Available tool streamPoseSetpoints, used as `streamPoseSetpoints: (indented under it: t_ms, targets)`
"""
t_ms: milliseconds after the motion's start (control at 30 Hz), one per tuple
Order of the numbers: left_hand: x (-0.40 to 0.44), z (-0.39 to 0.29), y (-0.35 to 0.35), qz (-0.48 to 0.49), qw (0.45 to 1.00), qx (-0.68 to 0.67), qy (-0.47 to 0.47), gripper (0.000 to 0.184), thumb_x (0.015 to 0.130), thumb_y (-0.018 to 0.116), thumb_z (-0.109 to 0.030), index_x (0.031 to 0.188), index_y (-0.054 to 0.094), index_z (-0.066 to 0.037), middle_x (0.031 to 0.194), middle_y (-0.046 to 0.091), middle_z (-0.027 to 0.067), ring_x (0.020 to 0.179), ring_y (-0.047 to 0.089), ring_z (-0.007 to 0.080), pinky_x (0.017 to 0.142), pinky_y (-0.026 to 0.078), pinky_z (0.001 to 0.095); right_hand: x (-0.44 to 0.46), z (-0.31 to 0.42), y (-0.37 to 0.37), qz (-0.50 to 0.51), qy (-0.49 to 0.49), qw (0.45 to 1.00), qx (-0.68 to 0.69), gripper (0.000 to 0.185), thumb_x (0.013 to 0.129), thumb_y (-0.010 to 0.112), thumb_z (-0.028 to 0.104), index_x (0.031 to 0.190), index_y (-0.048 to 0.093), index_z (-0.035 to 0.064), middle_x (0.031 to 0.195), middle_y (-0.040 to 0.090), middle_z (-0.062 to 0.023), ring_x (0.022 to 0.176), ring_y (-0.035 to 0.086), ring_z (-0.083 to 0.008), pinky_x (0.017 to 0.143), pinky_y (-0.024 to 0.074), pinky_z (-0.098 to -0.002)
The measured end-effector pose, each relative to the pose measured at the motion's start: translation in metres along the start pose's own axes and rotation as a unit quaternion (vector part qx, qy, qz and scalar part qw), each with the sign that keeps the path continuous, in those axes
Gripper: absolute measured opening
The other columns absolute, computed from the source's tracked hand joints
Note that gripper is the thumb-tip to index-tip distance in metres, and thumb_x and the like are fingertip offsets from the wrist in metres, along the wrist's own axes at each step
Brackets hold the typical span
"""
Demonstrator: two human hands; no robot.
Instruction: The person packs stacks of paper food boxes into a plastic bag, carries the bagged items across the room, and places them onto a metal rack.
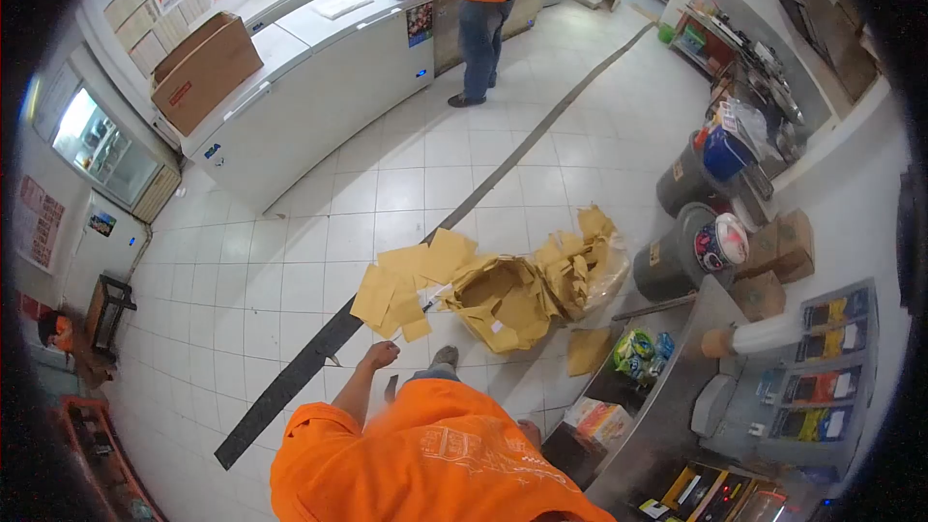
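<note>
My left hand [380, 355] hangs above the tiled floor with its fingers curled in, and I see nothing in them. Just beyond it lie flat pieces of brown paper or card [391, 300], spread over the tiles. A large bundle of the same brown pieces [498, 304] sits to their right, arranged in a ring. Beside that, a clear plastic bag [607, 271] lies against more brown pieces. Only a small part of my right hand [529, 433] shows at the right side of my orange shirt; its fingers are hidden.
White chest freezers [319, 126] line the left, with an open cardboard box [205, 72] on top. A co-worker [486, 14] stands by them. Grey bins [672, 256] and a metal counter [657, 377] are at the right. A dark strip [309, 358] crosses the floor.
</note>
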State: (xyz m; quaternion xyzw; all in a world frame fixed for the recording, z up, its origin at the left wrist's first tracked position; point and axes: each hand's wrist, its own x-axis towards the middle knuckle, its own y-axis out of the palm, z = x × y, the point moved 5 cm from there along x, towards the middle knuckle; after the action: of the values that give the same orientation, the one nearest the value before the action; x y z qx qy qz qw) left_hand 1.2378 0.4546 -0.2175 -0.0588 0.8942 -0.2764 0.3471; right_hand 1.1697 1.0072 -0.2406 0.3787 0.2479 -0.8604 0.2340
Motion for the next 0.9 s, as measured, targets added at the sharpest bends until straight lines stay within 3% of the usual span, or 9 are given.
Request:
streamPoseSetpoints:
  t_ms: [67, 167, 233, 300, 367, 633, 733, 867, 900]
  targets:
    - [-0.003, 0.001, -0.026, 0.008, 0.999, 0.007, -0.042, 0.042, 0.086, 0.053, -0.039, 0.100, 0.070, -0.004, 0.100, 0.070, 0.0179, 0.100, 0.065, 0.0325, 0.089, 0.050, 0.0407, -0.016, 0.055, 0.004, -0.018, 0.008, 0.999, -0.037, 0.029, 0.094, 0.054, 0.023, 0.116, 0.061, 0.0055, 0.110, 0.066, -0.0152, 0.088, 0.066, -0.0257, 0.077, 0.0541, -0.0362]
    - [0.005, 0.010, -0.046, 0.008, 0.997, 0.061, -0.039, 0.045, 0.087, 0.051, -0.043, 0.100, 0.070, -0.004, 0.103, 0.069, 0.0194, 0.101, 0.064, 0.0337, 0.089, 0.049, 0.0423, 0.028, 0.041, 0.002, 0.041, 0.041, 0.949, 0.309, 0.031, 0.095, 0.054, 0.024, 0.120, 0.058, 0.0051, 0.105, 0.067, -0.0149, 0.081, 0.066, -0.0241, 0.073, 0.0545, -0.0344]
    - [0.028, 0.058, -0.030, -0.025, 0.993, 0.113, -0.012, 0.048, 0.088, 0.049, -0.046, 0.100, 0.070, -0.005, 0.104, 0.068, 0.0197, 0.102, 0.064, 0.0342, 0.089, 0.049, 0.0435, 0.032, 0.064, -0.001, -0.009, -0.008, 0.991, 0.131, 0.033, 0.097, 0.052, 0.025, 0.123, 0.055, 0.0054, 0.100, 0.066, -0.0144, 0.075, 0.064, -0.0209, 0.065, 0.0537, -0.0326]
    - [0.019, 0.047, -0.037, -0.053, 0.989, 0.135, -0.005, 0.051, 0.090, 0.046, -0.046, 0.102, 0.070, -0.003, 0.110, 0.067, 0.0201, 0.107, 0.062, 0.0355, 0.092, 0.048, 0.0444, 0.031, 0.082, -0.008, 0.007, -0.071, 0.993, 0.096, 0.030, 0.099, 0.047, 0.021, 0.123, 0.055, 0.0053, 0.096, 0.066, -0.0120, 0.072, 0.062, -0.0180, 0.060, 0.0524, -0.0325]
    - [0.003, 0.052, -0.026, -0.131, 0.990, 0.042, -0.005, 0.047, 0.091, 0.049, -0.043, 0.101, 0.068, -0.001, 0.103, 0.068, 0.0201, 0.099, 0.065, 0.0358, 0.088, 0.049, 0.0426, 0.032, 0.077, -0.011, 0.070, -0.020, 0.950, 0.304, 0.027, 0.100, 0.045, 0.018, 0.121, 0.056, 0.0056, 0.095, 0.066, -0.0112, 0.071, 0.061, -0.0159, 0.057, 0.0501, -0.0303]
    - [-0.168, -0.002, 0.022, -0.173, 0.969, -0.118, -0.131, 0.035, 0.092, 0.051, -0.038, 0.101, 0.067, -0.007, 0.093, 0.071, 0.0101, 0.090, 0.067, 0.0246, 0.080, 0.051, 0.0359, 0.113, 0.009, -0.037, 0.179, -0.053, 0.982, 0.007, 0.023, 0.094, 0.051, 0.017, 0.115, 0.060, 0.0121, 0.085, 0.067, -0.0062, 0.064, 0.059, -0.0145, 0.052, 0.0461, -0.0276]
    - [-0.207, 0.092, 0.117, -0.083, 0.984, 0.049, -0.148, 0.036, 0.090, 0.050, -0.037, 0.099, 0.069, -0.008, 0.101, 0.070, 0.0149, 0.097, 0.067, 0.0318, 0.084, 0.051, 0.0408, 0.081, 0.084, -0.043, 0.148, 0.052, 0.986, -0.059, 0.027, 0.091, 0.049, 0.015, 0.116, 0.059, 0.0108, 0.087, 0.067, -0.0067, 0.063, 0.059, -0.0149, 0.051, 0.0464, -0.0287]
    - [-0.268, 0.117, 0.156, 0.028, 0.971, -0.038, -0.234, 0.044, 0.086, 0.054, -0.043, 0.103, 0.070, -0.006, 0.112, 0.066, 0.0190, 0.106, 0.060, 0.0381, 0.089, 0.048, 0.0482, 0.100, 0.123, -0.039, 0.102, 0.054, 0.993, -0.019, 0.032, 0.089, 0.045, 0.014, 0.119, 0.057, 0.0087, 0.088, 0.066, -0.0068, 0.063, 0.059, -0.0152, 0.050, 0.0469, -0.0305]
    - [-0.256, 0.084, 0.158, 0.029, 0.986, 0.161, -0.015, 0.027, 0.086, 0.054, -0.026, 0.095, 0.069, -0.006, 0.086, 0.070, 0.0150, 0.080, 0.066, 0.0344, 0.070, 0.053, 0.0467, 0.106, 0.132, -0.033, 0.098, 0.049, 0.994, -0.013, 0.033, 0.089, 0.044, 0.013, 0.119, 0.057, 0.0083, 0.089, 0.066, -0.0070, 0.062, 0.059, -0.0152, 0.050, 0.0469, -0.0306]
